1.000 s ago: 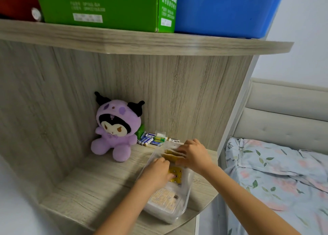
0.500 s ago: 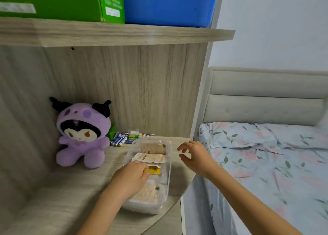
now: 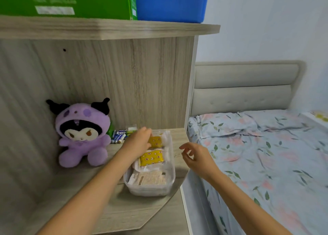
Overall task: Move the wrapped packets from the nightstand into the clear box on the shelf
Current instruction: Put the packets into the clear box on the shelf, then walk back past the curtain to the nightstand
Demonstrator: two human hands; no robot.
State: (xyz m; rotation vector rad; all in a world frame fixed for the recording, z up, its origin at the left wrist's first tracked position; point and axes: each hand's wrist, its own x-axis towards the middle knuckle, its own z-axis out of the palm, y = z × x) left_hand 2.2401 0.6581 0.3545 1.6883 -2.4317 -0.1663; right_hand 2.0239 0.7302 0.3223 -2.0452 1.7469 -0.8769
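Pale wood-grain boards form a shelf nook [image 3: 74, 186] at the left of the scene, with a bed in a floral sheet [image 3: 266, 154] and a grey padded headboard [image 3: 243, 87] to the right. On the lower board stands a clear plastic box [image 3: 150, 188], near its right edge. Inside it lie wrapped packets: a clear-wrapped packet with a yellow patterned centre [image 3: 151, 157] in the middle, another yellow-centred packet [image 3: 157, 141] at the far end, and a beige printed packet [image 3: 150, 178] at the near end. The left hand [image 3: 139, 142] reaches over the box's far left part, its fingers resting on the far yellow packet; whether they grip it cannot be told. The right hand [image 3: 197, 157] hovers just right of the box, fingers loosely curled and holding nothing. A purple plush toy with black horns [image 3: 81, 133] sits at the far left, and a cluster of small batteries [image 3: 119, 137] lies between it and the box. On the upper board stand a green cardboard carton [image 3: 65, 2] and a blue plastic bin [image 3: 170, 3].
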